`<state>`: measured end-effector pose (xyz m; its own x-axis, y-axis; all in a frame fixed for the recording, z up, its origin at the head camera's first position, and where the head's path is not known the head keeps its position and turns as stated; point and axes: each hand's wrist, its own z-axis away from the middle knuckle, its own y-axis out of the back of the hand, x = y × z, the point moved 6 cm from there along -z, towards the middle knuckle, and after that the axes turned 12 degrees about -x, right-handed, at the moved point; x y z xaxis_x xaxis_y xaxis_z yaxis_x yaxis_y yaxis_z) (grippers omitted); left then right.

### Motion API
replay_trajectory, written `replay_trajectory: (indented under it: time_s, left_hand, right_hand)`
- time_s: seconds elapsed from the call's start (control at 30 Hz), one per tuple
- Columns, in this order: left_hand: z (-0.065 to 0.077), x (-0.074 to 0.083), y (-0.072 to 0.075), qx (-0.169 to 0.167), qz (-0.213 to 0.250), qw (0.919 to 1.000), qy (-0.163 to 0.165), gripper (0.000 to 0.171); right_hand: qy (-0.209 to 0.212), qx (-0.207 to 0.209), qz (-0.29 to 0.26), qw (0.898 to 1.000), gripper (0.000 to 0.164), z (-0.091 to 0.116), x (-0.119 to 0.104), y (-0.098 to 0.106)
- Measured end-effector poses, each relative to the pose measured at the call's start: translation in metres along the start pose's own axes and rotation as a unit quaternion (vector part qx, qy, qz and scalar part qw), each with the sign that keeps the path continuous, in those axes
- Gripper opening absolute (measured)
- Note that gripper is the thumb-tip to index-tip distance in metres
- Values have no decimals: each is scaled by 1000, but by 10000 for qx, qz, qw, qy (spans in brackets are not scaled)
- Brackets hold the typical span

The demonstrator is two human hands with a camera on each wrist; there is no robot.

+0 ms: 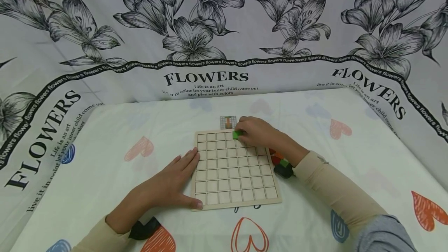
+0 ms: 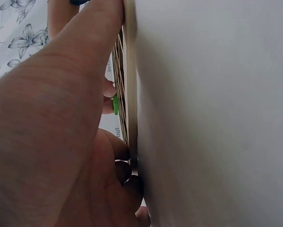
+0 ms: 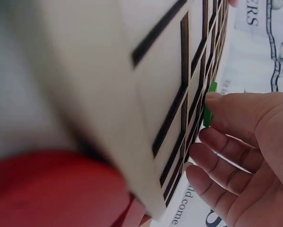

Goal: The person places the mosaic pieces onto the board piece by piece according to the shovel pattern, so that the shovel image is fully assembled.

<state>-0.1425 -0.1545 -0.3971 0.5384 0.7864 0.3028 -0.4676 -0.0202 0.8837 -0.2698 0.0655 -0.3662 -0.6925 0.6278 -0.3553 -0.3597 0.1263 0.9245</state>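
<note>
A wooden grid board [image 1: 225, 207] with square cells lies flat on the cloth. My left hand [image 1: 168, 184] rests along its left edge, fingers stretched out and thumb on the near left corner. At the board's far edge my right hand [image 1: 257, 131] pinches a small green tile [image 1: 236, 134] between thumb and fingers, over the top row of cells. In the right wrist view the same green tile [image 3: 209, 106] stands edge-on under the thumb, its other fingers loosely bent. Just beyond the board sits a small card [image 1: 228, 122] printed with a coloured grid pattern.
Beside the board's right edge, partly under the right forearm, is a small pile of red, orange, green and black pieces [image 1: 283, 168]. The right wrist view shows a red piece [image 3: 61, 189] up close. A black wrist strap [image 1: 144, 228] shows by the left wrist.
</note>
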Motion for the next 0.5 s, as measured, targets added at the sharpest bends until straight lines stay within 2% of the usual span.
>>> replay_trajectory:
  time_s: [0.3, 0.43, 0.5]
  left_hand:
    - [-1, -1, -2, -6, 7, 10000, 6, 132]
    - [-1, -2, -2, -13, 10, 10000, 4, 133]
    - [0, -1, -2, -14, 19, 10000, -7, 132]
  right_hand:
    - [37, -107, 54, 9999, 14, -9, -4, -1]
    - [166, -149, 44, 9997, 4, -14, -10, 0]
    - [203, -194, 54, 9996, 7, -18, -13, -1]
